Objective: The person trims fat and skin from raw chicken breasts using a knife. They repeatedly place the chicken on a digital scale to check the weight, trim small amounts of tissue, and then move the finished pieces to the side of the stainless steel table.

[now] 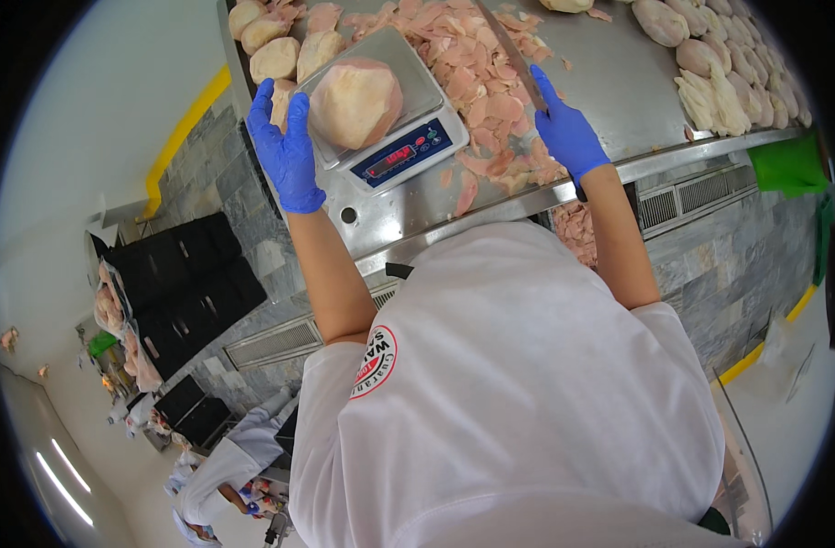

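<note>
- Left hand (285, 151) in a blue glove, fingers spread and pointing up the picture, pressed against the left edge of the scale (381, 119); grip apart, clamped on nothing.
- Right hand (565, 132) in a blue glove, grip clamped on the handle of a knife (509, 50); index finger stretched along the back of the blade.
- Knife's long axis running from the right hand up and to the left, tip pointing away from the body, over the heap of pink trimmings (481, 73).
- Peeled, pale lump of produce (355, 102) sitting on the scale's metal pan, roughly egg-shaped, long axis tilted from lower left to upper right, flat cut facets showing.
- Scale standing on the steel desk (618, 82), its blue display panel with red digits facing the body, turned slightly to the left.
- More peeled lumps (276, 55) just beyond the left hand, touching each other at the desk's far left corner.
- Row of peeled pieces (728, 78) along the desk's right side, well apart from the scale.
- Trimmings scattered between the scale and the right hand, some lying at the desk's front lip.
</note>
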`<state>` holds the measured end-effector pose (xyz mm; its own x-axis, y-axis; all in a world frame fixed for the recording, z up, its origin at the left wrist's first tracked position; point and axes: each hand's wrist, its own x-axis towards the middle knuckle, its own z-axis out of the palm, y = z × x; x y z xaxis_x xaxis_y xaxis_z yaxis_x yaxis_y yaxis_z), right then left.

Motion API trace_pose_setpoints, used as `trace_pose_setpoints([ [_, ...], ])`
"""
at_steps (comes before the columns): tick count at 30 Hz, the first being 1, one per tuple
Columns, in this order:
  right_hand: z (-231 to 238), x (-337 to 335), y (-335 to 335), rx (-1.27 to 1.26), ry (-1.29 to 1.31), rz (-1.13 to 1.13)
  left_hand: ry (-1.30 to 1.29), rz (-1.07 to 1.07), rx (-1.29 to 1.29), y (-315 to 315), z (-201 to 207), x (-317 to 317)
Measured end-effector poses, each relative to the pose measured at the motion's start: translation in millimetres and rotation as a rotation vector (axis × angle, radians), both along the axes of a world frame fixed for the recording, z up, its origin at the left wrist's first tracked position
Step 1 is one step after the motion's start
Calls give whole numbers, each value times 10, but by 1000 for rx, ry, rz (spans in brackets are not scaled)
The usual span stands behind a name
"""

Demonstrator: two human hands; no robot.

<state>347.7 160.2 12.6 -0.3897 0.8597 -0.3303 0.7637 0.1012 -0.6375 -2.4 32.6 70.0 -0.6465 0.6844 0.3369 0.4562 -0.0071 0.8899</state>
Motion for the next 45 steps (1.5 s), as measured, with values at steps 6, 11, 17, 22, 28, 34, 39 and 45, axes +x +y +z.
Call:
trace_pose_setpoints([
  [6, -286, 52, 20, 158, 2, 20, -66, 40, -30, -218, 82, 96],
  [11, -509, 21, 124, 221, -60, 22, -76, 52, -46, -365, 66, 58],
  [17, -353, -210, 128, 285, -264, 84, -284, 43, -79, -567, -137, 157],
  [22, -245, -1062, 309, 442, 417, 217, -420, -109, -100, -608, -544, 380],
  [28, 299, -2333, -127, -10, 699, 380, -684, -105, 7, -793, -608, 368],
  [34, 722, -2512, -1114, 99, 652, 826, -1417, -86, 612, -1537, -973, 75],
  [39, 526, -2573, -1146, 131, 471, 820, -638, 431, 251, -2100, -1178, -227],
  [45, 436, -2302, -985, 169, 464, 527, -1411, 347, 886, -2450, -1658, -1449],
])
